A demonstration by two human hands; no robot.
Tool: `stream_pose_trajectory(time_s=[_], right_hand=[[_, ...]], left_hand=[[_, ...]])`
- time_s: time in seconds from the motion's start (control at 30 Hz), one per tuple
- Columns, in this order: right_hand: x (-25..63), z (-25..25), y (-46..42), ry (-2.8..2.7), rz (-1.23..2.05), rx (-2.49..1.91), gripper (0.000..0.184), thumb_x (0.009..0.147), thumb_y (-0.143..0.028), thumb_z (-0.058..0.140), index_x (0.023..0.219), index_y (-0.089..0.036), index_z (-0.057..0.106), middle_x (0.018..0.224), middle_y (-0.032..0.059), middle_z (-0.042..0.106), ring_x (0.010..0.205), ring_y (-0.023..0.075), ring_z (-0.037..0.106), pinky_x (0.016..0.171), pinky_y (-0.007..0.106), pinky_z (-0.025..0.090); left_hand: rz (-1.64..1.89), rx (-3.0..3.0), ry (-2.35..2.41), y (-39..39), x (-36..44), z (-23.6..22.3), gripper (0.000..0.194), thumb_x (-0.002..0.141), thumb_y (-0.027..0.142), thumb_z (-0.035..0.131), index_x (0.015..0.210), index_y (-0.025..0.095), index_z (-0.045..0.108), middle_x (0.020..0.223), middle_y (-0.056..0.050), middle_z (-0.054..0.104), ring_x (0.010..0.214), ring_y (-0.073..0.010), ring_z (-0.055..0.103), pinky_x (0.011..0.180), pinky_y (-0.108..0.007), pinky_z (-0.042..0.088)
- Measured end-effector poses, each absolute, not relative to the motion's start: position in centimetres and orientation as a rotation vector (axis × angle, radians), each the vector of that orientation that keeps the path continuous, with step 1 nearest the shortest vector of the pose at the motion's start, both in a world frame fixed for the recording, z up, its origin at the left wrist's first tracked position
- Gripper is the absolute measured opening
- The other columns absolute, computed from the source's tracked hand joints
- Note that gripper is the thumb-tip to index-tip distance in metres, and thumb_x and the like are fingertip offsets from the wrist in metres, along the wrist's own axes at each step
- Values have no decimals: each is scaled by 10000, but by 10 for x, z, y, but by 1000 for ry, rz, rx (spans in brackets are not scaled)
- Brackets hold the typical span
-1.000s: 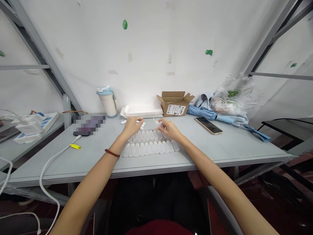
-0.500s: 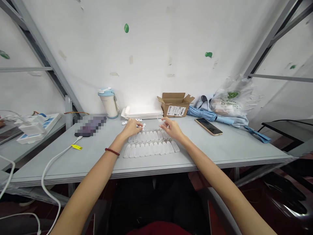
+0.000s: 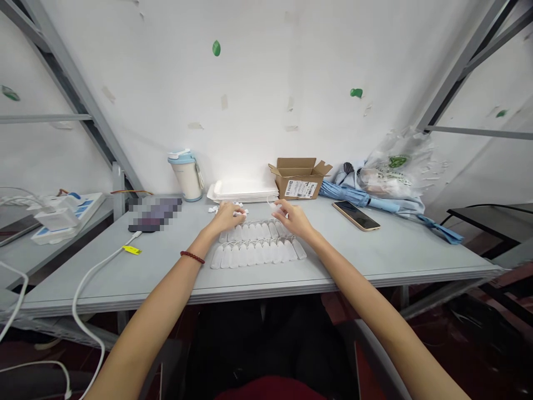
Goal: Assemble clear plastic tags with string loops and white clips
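A clear plastic tray (image 3: pixel 258 251) with two rows of several small translucent capsule-shaped pieces lies on the grey table (image 3: pixel 375 255) in front of me. My left hand (image 3: pixel 227 216) rests at the tray's far left edge, fingers pinched on a small white piece from the loose white pieces (image 3: pixel 214 209) beside it. At the tray's far right, my right hand (image 3: pixel 291 218) has its fingers closed on a small clear piece just above the back row. A red bead bracelet (image 3: pixel 192 256) sits on my left wrist.
Behind the tray are a stack of white trays (image 3: pixel 244 191), an open cardboard box (image 3: pixel 300 178) and a blue-lidded cup (image 3: pixel 185 175). A phone (image 3: pixel 355 215), blue umbrella (image 3: pixel 366 197) and plastic bag (image 3: pixel 395 161) lie right. A dark phone (image 3: pixel 152 214) with white cable (image 3: pixel 95 272) lies left.
Both hands stay at the tray's back row with only small finger shifts; the left hand edged slightly toward the loose white pieces.
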State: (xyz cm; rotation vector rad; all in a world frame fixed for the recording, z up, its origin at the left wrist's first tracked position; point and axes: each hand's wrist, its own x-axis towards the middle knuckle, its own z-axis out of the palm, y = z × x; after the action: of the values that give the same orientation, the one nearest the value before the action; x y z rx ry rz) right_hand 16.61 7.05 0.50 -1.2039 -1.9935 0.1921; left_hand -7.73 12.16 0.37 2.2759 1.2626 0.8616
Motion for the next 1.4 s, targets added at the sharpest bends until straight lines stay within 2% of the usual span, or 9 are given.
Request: stream_pose_trajectory(time_s=[0.13,0.33,0.43,0.67,0.77,0.93,1.17,1.27,1.4], right_hand=[[162,3,69,-2050,260,-1133,271,850,-318,528,1084,-198,594,705,5,608,597,138,508,610,236,381],[156,3,65,-2140,294,-1064,281,857,-255,531,1117,-196,620,870,53,683,706,161,577,670,262,412],[156,4,64,-2169,291,-1064,286,866,-235,521,1129,-194,626,936,64,695,712,163,583,694,275,422],[155,2,65,-2196,356,-1039,295,873,-200,499,1133,-204,638,1063,88,680,877,190,613,769,299,442],[154,3,66,-2150,424,-1061,278,873,-205,485,1101,-176,642,1007,89,691,832,181,611,734,287,433],[153,8,63,-2030,660,-1061,260,877,-289,472,1051,-144,600,727,29,660,634,134,530,633,254,390],[150,11,59,-1793,1099,-999,299,859,-487,469,909,-192,481,519,-72,426,451,79,331,455,209,241],[148,13,57,-1702,1273,-974,304,848,-508,479,882,-208,437,480,-104,327,407,62,234,424,204,177],[149,18,54,-1630,1392,-949,294,840,-496,495,881,-210,441,468,-112,285,399,57,199,414,202,170]], left_hand=[[967,2190,1221,115,-72,13,312,755,445,542,830,172,672,862,-66,710,822,-210,622,738,-307,456],[937,2021,1043,100,-61,21,331,731,455,628,867,155,662,915,-70,703,851,-205,635,766,-313,473],[919,1988,998,96,-58,21,322,732,449,640,871,160,668,928,-63,700,870,-200,624,774,-313,469],[906,2000,920,91,-55,20,318,716,407,661,912,158,686,949,-65,693,911,-209,603,746,-302,464],[891,2009,925,88,-54,22,310,703,403,670,889,156,699,913,-60,691,876,-202,598,729,-294,462],[911,2001,935,85,-52,23,312,691,411,685,880,164,715,873,-50,692,865,-199,593,724,-290,457],[928,1923,931,82,-50,24,354,679,441,713,894,159,727,953,-71,723,896,-220,619,753,-304,456],[907,1917,907,80,-50,25,358,692,455,704,889,159,738,892,-63,732,848,-213,625,751,-305,455],[877,1928,864,80,-50,25,346,723,457,680,894,162,742,808,-50,728,806,-200,626,749,-303,455]])
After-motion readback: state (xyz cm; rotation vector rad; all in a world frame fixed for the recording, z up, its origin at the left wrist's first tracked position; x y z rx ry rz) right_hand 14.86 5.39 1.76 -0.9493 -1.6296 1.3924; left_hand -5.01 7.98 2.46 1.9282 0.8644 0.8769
